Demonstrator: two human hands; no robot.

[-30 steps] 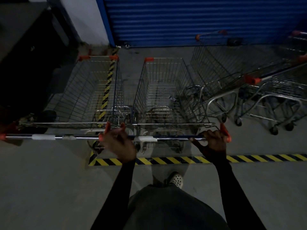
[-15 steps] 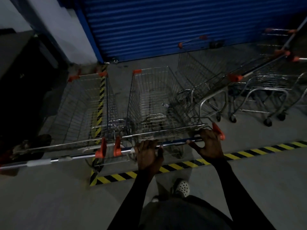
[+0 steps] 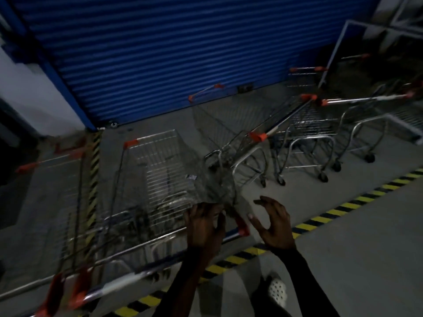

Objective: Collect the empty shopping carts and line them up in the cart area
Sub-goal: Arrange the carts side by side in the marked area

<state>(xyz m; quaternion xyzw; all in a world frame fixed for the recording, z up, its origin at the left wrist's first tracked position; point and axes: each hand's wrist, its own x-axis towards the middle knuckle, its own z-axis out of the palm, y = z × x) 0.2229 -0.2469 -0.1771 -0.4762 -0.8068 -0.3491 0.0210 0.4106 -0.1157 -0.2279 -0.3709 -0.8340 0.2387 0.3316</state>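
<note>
Two empty wire shopping carts stand side by side facing the blue shutter: the middle cart [image 3: 160, 170] and the left cart [image 3: 57, 191], both with orange corner caps. The middle cart's chrome handle [image 3: 128, 280] runs slanted across the lower left. My left hand [image 3: 203, 227] lies on this cart's rear end near the handle's right orange cap, fingers curled over the rail; blur hides the exact grip. My right hand [image 3: 272, 223] hovers just right of the cap with fingers spread, touching nothing.
A third cart [image 3: 219, 124] stands skewed to the right, with more carts [image 3: 309, 124] behind it. The blue roller shutter [image 3: 160, 53] closes the far side. Yellow-black floor tape [image 3: 343, 205] crosses under my hands; another strip [image 3: 93, 156] runs between the two carts.
My right hand has let go of the handle and opened. My left hand slid right along the handle toward its orange end. The view swung right and tilted.
</note>
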